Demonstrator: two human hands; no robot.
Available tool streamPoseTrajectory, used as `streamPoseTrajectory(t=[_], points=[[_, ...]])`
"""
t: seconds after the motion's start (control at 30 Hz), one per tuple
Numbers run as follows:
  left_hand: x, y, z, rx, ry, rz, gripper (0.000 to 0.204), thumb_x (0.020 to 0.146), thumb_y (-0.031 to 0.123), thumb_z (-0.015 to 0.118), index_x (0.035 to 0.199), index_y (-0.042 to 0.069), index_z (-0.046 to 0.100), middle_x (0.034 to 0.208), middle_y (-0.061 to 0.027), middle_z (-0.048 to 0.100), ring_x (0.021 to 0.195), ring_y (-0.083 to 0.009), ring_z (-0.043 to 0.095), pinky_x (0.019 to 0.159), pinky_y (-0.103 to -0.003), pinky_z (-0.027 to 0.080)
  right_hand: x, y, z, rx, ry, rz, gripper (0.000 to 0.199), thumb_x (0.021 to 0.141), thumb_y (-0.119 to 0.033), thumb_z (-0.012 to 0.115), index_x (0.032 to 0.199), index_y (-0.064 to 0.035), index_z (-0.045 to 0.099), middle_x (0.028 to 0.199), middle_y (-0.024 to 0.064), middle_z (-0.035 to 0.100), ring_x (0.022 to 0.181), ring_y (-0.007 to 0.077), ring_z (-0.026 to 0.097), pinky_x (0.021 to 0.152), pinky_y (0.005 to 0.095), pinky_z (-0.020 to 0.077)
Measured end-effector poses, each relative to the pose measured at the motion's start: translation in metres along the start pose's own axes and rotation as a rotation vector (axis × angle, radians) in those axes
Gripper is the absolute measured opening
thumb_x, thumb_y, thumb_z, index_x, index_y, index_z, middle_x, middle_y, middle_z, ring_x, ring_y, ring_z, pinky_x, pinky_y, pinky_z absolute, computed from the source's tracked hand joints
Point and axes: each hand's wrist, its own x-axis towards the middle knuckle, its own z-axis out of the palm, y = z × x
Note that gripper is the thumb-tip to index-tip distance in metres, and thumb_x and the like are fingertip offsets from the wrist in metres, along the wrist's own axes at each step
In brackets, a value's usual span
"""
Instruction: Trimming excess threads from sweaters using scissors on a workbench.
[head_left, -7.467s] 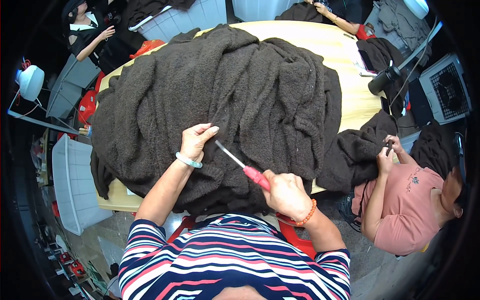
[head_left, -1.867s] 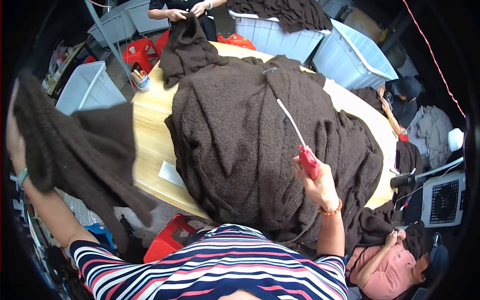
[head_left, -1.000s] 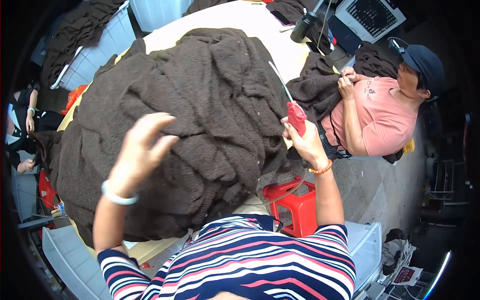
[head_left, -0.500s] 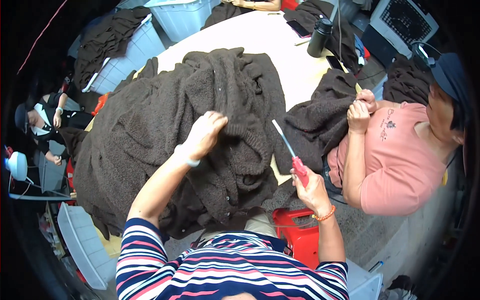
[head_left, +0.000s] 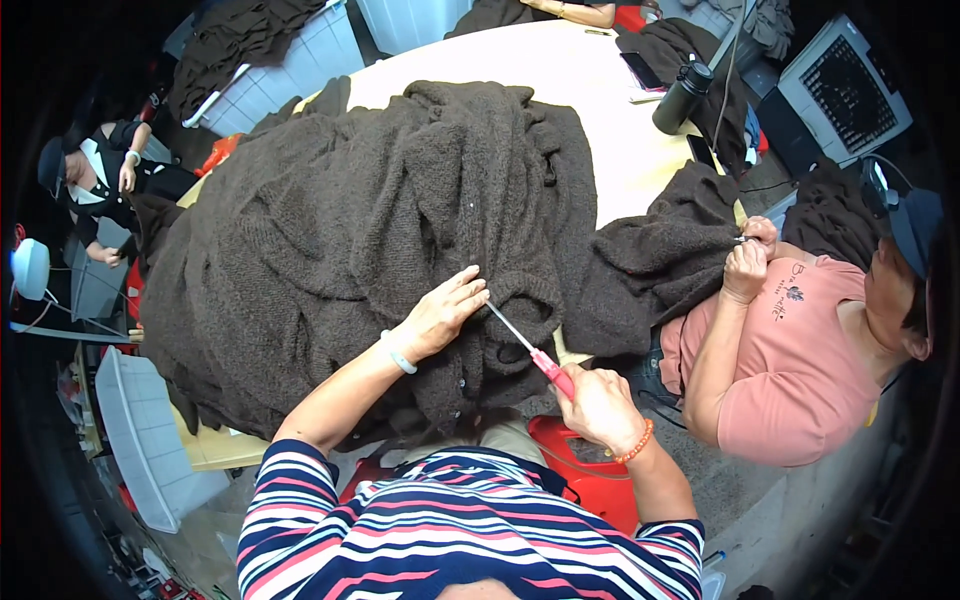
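A large heap of dark brown knitted garments (head_left: 290, 240) covers most of the table in front of me. My left hand (head_left: 445, 315) lies on it with fingers stretched out, close to a ribbed, rounded opening (head_left: 525, 305) in the knit. In my right hand (head_left: 603, 408) is a tool with a red handle (head_left: 553, 374) and a long thin metal shaft (head_left: 510, 325). The shaft slants up and left, its tip beside my left fingertips. Whether the tip touches the cloth, I cannot tell.
To the right, a person in a pink shirt (head_left: 790, 350) handles a brown garment (head_left: 665, 265). A dark flask (head_left: 684, 97) and a phone (head_left: 641, 70) stand and lie on the pale tabletop (head_left: 620, 150). A red stool (head_left: 600, 490) is by me; another person (head_left: 110, 190) sits far left.
My right hand has brought the tool left and turned its shaft toward my left hand. My left hand has moved right and down, its fingers now stretched out. The view has shifted slightly.
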Motion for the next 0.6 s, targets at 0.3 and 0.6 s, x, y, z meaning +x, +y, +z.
streamPoseTrajectory(t=[0.3,0.6], points=[[0.003,-0.002,0.023,-0.143,0.0,0.075,0.045,0.074,-0.008,0.059,0.119,-0.004,0.062,0.127,-0.0194,0.061,0.134,-0.0371,0.047,0.107,-0.04,0.046,0.085,-0.015,-0.004,-0.082,0.234,0.09,0.021,0.092,-0.026,0.061,0.092,-0.005,0.061,0.074,0.0252,0.065,0.075,0.0452,0.065,0.07,0.0537,0.0514],[0.008,0.002,0.023,-0.403,0.26,-0.01,0.042,0.077,-0.006,0.065,0.118,0.002,0.064,0.14,-0.0195,0.049,0.137,-0.0429,0.04,0.111,-0.046,0.039,0.026,-0.009,0.006,0.009,0.179,0.16,0.014,0.091,-0.018,0.06,0.096,-0.0051,0.059,0.074,0.024,0.064,0.075,0.0455,0.064,0.067,0.0527,0.0509]])
